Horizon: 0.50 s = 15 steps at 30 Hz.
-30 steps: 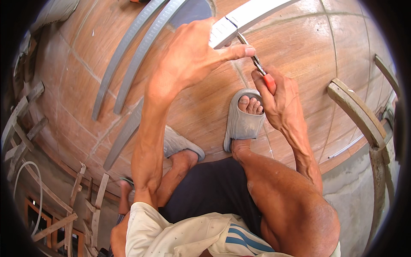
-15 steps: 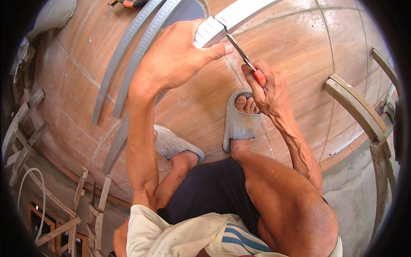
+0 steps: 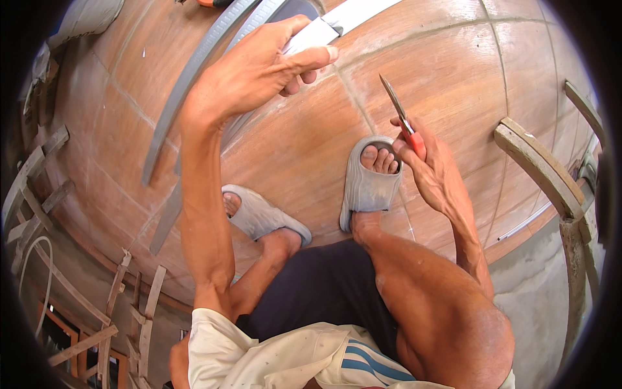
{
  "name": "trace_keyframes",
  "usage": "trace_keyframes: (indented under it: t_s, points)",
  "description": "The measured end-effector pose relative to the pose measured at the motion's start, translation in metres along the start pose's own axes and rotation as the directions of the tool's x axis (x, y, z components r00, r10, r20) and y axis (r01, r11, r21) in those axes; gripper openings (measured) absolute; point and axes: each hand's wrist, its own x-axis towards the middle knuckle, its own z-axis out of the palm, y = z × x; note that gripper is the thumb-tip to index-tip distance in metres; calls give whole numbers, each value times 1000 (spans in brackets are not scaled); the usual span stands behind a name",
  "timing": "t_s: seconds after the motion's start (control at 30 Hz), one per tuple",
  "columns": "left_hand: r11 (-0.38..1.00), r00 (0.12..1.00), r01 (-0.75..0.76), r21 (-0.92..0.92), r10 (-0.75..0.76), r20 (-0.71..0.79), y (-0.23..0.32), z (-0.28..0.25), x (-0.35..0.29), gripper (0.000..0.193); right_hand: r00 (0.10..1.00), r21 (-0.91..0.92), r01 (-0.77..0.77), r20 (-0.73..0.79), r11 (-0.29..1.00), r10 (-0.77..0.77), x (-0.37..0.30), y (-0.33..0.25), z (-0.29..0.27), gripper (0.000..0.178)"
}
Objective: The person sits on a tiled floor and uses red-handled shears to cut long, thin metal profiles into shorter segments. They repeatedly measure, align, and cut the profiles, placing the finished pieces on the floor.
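Observation:
My left hand [image 3: 259, 71] is closed around the end of a white metal channel strip [image 3: 366, 13] at the top centre, thumb along its near side. A cut or kink shows across the strip just beyond my fingers. In my right hand [image 3: 437, 165] is a pair of red-handled snips [image 3: 403, 117], its pointed blades angled up and left. The blades look closed and stand apart from the strip, over the tiled floor. Grey ribbed channel strips [image 3: 178, 104] lie beneath and left of my left forearm.
My feet in grey slide sandals [image 3: 372, 178] rest on the brown tile floor [image 3: 447, 84]. Wooden trestle-like frames stand at the right [image 3: 541, 162] and lower left [image 3: 107, 324]. An orange and black tool [image 3: 210, 2] lies at the top edge. A thin white rod [image 3: 525, 222] lies at right.
The snips have come away from the cut in the strip, and my right hand has drawn back down and right. My left hand has shifted slightly left and up with the strip, which has turned.

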Motion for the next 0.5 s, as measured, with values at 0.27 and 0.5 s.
trace_keyframes:
  t_s: [0.27,0.5]
  points:
    - [988,999,31,152,-27,-30,11,15,-7,61,999,16,-7,37,1000,7,20,-52,4,36]
    - [988,997,-28,154,39,-67,2,20,-4,61,1000,97,-11,7,995,10,20,-51,7,36]
